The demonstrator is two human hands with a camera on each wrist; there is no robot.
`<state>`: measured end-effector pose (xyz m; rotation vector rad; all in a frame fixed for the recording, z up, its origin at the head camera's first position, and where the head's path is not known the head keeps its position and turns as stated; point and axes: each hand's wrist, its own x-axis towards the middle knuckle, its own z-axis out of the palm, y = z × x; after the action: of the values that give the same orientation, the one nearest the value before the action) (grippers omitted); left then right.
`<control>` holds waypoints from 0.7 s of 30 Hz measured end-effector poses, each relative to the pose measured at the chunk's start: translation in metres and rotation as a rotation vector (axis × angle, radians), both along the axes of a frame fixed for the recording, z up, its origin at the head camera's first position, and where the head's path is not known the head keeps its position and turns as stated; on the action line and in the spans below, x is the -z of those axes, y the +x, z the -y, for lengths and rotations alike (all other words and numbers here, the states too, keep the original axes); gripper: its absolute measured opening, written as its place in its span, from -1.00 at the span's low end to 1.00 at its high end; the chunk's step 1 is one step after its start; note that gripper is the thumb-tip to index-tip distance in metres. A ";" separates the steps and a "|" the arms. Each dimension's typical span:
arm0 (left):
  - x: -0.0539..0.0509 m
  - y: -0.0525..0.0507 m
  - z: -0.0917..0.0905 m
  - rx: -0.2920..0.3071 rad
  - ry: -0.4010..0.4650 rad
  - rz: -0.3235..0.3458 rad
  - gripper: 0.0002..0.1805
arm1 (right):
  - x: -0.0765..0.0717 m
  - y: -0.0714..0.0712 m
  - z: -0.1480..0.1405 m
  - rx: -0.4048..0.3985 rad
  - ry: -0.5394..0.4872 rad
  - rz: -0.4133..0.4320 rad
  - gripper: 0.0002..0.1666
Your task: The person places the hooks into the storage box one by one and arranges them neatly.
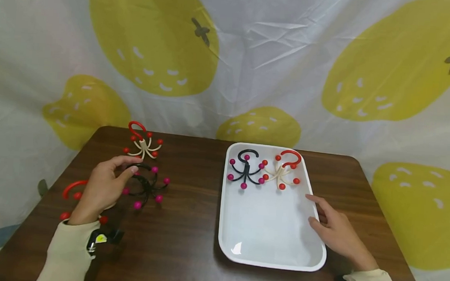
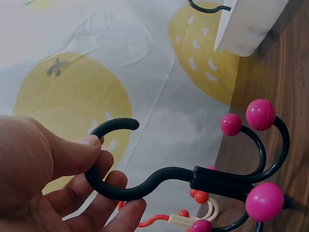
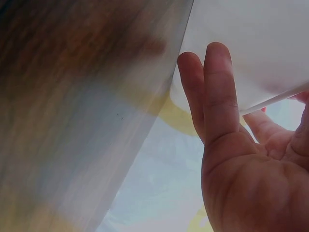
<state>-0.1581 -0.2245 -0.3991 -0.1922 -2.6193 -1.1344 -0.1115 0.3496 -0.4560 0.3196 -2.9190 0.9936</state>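
My left hand (image 1: 104, 184) pinches the curved top of a black claw-shaped hanger hook (image 2: 217, 182) between thumb and fingers. Pink balls tip the hanger's several arms, which spread to the right of the hand, over the table. At the white tray's (image 1: 269, 233) right side is my right hand (image 1: 337, 231), its fingers loosely extended at the rim and outer wall. Inside the tray's far end lie another black hanger hook with pink balls (image 1: 246, 171) and a cream one with a red hook and red balls (image 1: 280, 173).
A cream hanger hook with red balls (image 1: 143, 146) sits at the table's back left. Another red-hooked one (image 1: 76, 185) is partly hidden by my left hand and forearm. Behind the brown table (image 1: 184, 241) hangs a fruit-printed curtain (image 1: 244, 73).
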 end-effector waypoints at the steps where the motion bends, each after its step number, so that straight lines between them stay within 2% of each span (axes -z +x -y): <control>1: -0.001 0.000 0.000 0.002 -0.005 -0.005 -0.74 | 0.001 0.000 0.000 -0.002 -0.003 0.002 -0.34; 12: -0.012 0.002 -0.011 0.022 -0.016 -0.029 -0.73 | -0.001 0.001 -0.003 -0.014 -0.022 0.000 -0.33; 21: -0.017 -0.001 -0.022 0.064 -0.013 -0.054 -0.75 | -0.002 0.001 -0.002 -0.005 0.004 0.009 -0.33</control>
<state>-0.1596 -0.2030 -0.3817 -0.3070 -2.5912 -1.1170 -0.1108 0.3516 -0.4535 0.3234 -2.9297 0.9923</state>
